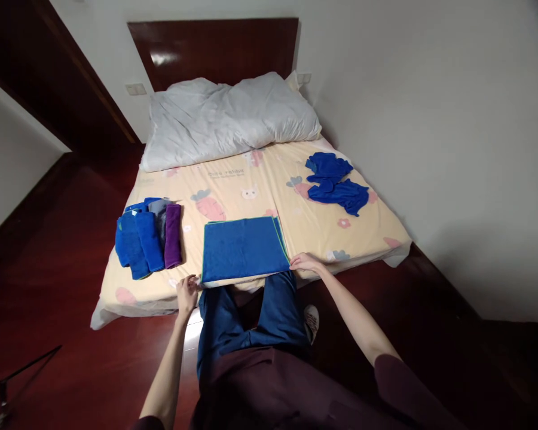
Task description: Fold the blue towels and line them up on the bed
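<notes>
Nearest the lens: dark maroon sleeves and blue trousers, pressed against the near edge of the bed [363,233]. Left hand [187,294] at the near-left corner of a folded blue towel [243,248], fingers curled at that corner, though whether pinching cloth or merely touching, cannot tell. Right hand [305,261] at the towel's near-right corner, fingers flat and loosely spread on the sheet just beside the green-piped hem, nothing visibly clamped.

Towel itself spread flat at the middle of the bed's near edge: rectangular, plush terry, deep blue with thin green edging, a second layer peeking out along its right side.

Toward the left edge of the bed, a stack of rolled cloths [147,236]: several blue, one grey, one purple, soft and tube-shaped, lying side by side. Toward the far-right part of the bed, a crumpled heap of blue cloths [334,182], unfolded and lumpy.

Bed sheet pale yellow, smooth, printed with carrots, rabbits and small flowers. White quilt [228,116] bunched and wrinkled across the head end, below a glossy dark wooden headboard [215,51].

Floor [49,310] of polished reddish-brown wood, walls plain white, one wall running close along the bed's right side.
</notes>
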Demonstrator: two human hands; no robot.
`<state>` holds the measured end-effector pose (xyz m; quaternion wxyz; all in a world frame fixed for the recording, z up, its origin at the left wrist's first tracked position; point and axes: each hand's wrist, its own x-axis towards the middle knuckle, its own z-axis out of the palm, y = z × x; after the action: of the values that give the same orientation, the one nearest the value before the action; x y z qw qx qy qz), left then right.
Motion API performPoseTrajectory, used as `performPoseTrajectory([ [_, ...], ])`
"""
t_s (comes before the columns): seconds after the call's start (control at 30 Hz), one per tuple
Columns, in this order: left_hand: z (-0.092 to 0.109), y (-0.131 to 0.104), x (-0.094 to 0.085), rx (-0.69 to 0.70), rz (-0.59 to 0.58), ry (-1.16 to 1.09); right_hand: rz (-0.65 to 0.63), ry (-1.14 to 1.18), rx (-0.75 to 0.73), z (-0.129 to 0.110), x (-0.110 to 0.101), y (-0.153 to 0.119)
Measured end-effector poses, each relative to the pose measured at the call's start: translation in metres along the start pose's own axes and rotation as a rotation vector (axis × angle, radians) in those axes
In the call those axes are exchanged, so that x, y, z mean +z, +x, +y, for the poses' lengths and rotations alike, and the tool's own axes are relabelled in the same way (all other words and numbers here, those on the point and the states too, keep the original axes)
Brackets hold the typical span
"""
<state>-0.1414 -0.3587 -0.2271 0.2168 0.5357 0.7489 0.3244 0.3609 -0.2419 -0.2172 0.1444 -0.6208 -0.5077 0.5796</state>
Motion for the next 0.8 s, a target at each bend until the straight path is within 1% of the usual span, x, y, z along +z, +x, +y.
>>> performPoseTrajectory([
  [0.03, 0.012, -0.01, 0.007, 0.035, 0.061, 0.073, -0.024, -0.013, 0.018, -0.003, -0.003, 0.004],
  [0.07, 0.029, -0.02, 0.018, 0.075, 0.092, 0.123, -0.045, -0.028, 0.028, -0.008, -0.005, 0.009],
  [0.1, 0.05, -0.03, 0.032, 0.122, 0.058, 0.129, -0.061, -0.047, 0.029, -0.015, -0.008, 0.015],
  [0.17, 0.101, -0.047, 0.068, 0.204, -0.144, 0.082, -0.044, -0.091, 0.006, -0.031, -0.012, 0.031],
  [0.2, 0.129, -0.053, 0.089, 0.225, -0.253, 0.047, -0.001, -0.111, -0.015, -0.041, -0.014, 0.04],
  [0.23, 0.156, -0.058, 0.112, 0.236, -0.333, 0.029, 0.053, -0.131, -0.035, -0.05, -0.015, 0.051],
  [0.3, 0.206, -0.059, 0.155, 0.262, -0.448, 0.076, 0.163, -0.162, -0.067, -0.067, -0.015, 0.076],
  [0.33, 0.227, -0.057, 0.174, 0.252, -0.48, 0.119, 0.209, -0.175, -0.08, -0.075, -0.014, 0.09],
  [0.37, 0.243, -0.054, 0.191, 0.235, -0.498, 0.171, 0.244, -0.187, -0.09, -0.081, -0.013, 0.104],
  [0.4, 0.255, -0.05, 0.205, 0.21, -0.513, 0.225, 0.274, -0.202, -0.099, -0.087, -0.012, 0.118],
  [0.47, 0.267, -0.042, 0.226, 0.151, -0.54, 0.316, 0.346, -0.236, -0.119, -0.094, -0.01, 0.145],
  [0.53, 0.267, -0.038, 0.238, 0.103, -0.57, 0.37, 0.415, -0.27, -0.133, -0.097, -0.009, 0.169],
  [0.67, 0.258, -0.043, 0.249, 0.065, -0.584, 0.377, 0.504, -0.309, -0.154, -0.096, -0.008, 0.203],
  [0.8, 0.261, -0.046, 0.256, 0.026, -0.571, 0.351, 0.538, -0.322, -0.191, -0.09, -0.008, 0.223],
])
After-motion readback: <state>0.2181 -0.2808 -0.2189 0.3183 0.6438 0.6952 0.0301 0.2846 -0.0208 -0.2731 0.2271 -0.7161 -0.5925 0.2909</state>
